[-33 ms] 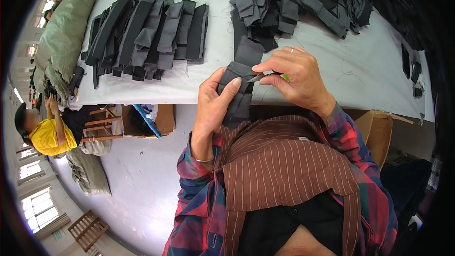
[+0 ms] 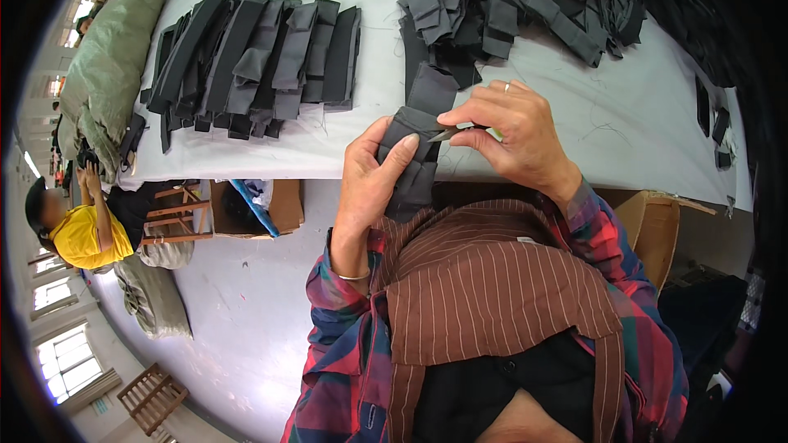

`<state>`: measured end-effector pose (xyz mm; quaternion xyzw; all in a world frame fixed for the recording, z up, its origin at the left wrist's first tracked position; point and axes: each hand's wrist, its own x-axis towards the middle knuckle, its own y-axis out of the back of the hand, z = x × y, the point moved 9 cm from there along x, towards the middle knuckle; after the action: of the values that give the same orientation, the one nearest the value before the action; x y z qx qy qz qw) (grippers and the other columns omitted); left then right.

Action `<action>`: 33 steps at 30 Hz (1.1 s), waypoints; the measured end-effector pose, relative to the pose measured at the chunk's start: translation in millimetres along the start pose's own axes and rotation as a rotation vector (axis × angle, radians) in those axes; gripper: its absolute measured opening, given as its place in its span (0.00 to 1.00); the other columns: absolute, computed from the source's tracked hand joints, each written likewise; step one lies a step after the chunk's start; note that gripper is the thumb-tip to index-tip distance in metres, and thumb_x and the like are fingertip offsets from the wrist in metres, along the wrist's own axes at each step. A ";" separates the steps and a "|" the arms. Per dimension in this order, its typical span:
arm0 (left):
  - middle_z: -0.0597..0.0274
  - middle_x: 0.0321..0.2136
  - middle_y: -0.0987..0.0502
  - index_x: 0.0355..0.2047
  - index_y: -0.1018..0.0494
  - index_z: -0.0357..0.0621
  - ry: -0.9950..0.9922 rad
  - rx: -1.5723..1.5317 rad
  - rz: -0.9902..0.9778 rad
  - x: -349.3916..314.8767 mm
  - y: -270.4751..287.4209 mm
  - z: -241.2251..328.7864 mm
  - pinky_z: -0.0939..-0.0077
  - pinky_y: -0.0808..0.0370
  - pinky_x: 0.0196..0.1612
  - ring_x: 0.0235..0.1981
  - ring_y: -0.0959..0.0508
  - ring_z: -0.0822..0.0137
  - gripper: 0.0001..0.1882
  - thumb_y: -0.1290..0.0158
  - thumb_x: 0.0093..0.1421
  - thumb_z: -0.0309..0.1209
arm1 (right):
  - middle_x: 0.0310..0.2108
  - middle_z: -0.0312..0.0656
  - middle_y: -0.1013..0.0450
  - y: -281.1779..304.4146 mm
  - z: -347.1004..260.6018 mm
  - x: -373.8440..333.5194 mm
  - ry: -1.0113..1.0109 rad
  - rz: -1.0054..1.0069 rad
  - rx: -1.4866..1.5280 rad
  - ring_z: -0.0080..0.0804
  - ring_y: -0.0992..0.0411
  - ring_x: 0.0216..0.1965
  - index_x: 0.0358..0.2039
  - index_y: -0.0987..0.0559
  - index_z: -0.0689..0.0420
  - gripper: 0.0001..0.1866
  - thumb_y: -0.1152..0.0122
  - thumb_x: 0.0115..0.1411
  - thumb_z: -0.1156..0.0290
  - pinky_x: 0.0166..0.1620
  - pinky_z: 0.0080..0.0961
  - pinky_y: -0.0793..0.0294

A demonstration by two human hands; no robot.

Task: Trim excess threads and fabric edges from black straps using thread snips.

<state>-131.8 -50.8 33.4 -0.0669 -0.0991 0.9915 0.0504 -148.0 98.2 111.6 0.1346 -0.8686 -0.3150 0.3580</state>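
Note:
A black fabric strip [image 2: 413,121] is pinched in my left hand [image 2: 366,171], thumb on top, above the table's near edge. The strip's far end lies toward the loose pile, and its lower part hangs down toward my apron. My right hand [image 2: 513,133] is closed around small thread snips [image 2: 446,134] with pointed metal blades and a bit of green showing. The blade tips are at the strip's right edge, close to my left thumb. Whether they touch the cloth I cannot tell.
Rows of stacked black strips [image 2: 283,57] lie on the white-covered table [image 2: 377,148] at left. A loose heap of similar strips [image 2: 501,8] lies at the far side. Cardboard boxes [image 2: 287,207] stand below the edge. A person in yellow [image 2: 92,236] is at far left.
My right fingers have closed a little further over the snips, so less of the green part shows. My left hand and the strip have stayed in place.

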 end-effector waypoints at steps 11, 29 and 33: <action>0.72 0.25 0.27 0.34 0.29 0.37 0.016 0.117 -0.019 -0.4 0.1 -4.8 0.88 0.32 0.27 0.25 0.31 0.84 0.08 0.43 0.59 0.28 | 0.25 0.35 0.24 1.1 10.1 -1.3 -0.142 0.055 0.121 0.28 0.30 0.25 0.31 0.19 0.55 0.08 0.34 0.48 0.74 0.31 0.23 0.34; 0.54 0.24 0.28 0.31 0.30 0.37 -0.186 0.791 0.048 -5.0 -9.0 19.6 0.72 0.32 0.26 0.22 0.29 0.61 0.08 0.44 0.50 0.23 | 0.24 0.34 0.24 -10.4 7.8 -3.5 -0.152 -0.036 -0.051 0.30 0.30 0.24 0.30 0.19 0.54 0.07 0.33 0.48 0.69 0.30 0.25 0.33; 0.55 0.25 0.28 0.31 0.30 0.37 -0.226 0.804 0.028 -5.9 -11.1 24.3 0.71 0.32 0.26 0.22 0.28 0.60 0.08 0.43 0.50 0.23 | 0.24 0.35 0.25 -11.7 14.8 -7.2 -0.232 -0.024 0.070 0.31 0.30 0.24 0.30 0.20 0.54 0.07 0.34 0.49 0.70 0.31 0.26 0.32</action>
<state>-128.4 -45.2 60.0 0.0659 0.2919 0.9530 0.0478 -153.3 99.2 92.2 0.1203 -0.9128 -0.3025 0.2466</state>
